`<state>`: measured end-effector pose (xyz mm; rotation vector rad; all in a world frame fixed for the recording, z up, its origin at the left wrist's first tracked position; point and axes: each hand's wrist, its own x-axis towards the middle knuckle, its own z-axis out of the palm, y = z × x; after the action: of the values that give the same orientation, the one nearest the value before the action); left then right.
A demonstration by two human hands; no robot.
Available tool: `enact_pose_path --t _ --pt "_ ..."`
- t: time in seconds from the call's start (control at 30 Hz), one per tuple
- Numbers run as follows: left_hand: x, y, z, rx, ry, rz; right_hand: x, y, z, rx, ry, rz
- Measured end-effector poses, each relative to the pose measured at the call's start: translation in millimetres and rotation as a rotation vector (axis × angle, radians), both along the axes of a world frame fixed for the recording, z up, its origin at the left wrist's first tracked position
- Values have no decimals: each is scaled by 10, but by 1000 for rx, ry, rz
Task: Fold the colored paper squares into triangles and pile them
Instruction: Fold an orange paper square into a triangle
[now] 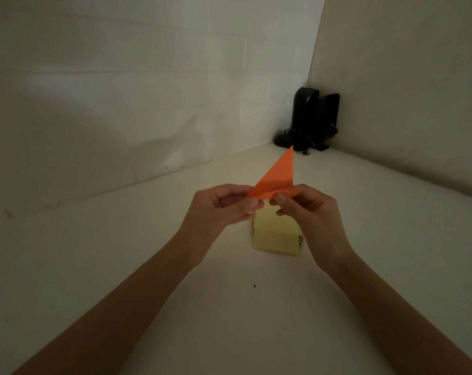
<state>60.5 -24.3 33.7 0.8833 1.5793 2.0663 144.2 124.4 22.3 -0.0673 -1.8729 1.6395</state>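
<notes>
Both the left hand [224,207] and the right hand [308,209] pinch an orange paper triangle [276,175] above the yellow-topped paper stack [276,234]; it looks folded but unpiled, with many squares apparently left.

Hands meet at centre.
Forearms angle inward; left hand [224,208] and right hand [309,212] each pinch the orange paper [279,174].
</notes>
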Motion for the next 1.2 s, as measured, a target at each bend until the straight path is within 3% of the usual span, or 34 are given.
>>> enact_pose_path --t 0.37,0.8,1.2 --pt "-22 34 -92 -33 320 152 27 -24 41 14 16 34" --pt "-18 50 -55 29 176 160 10 -50 23 -111 19 -38" --pt "-13 87 -138 -126 154 125 -29 -39 -44 32 -28 -171"
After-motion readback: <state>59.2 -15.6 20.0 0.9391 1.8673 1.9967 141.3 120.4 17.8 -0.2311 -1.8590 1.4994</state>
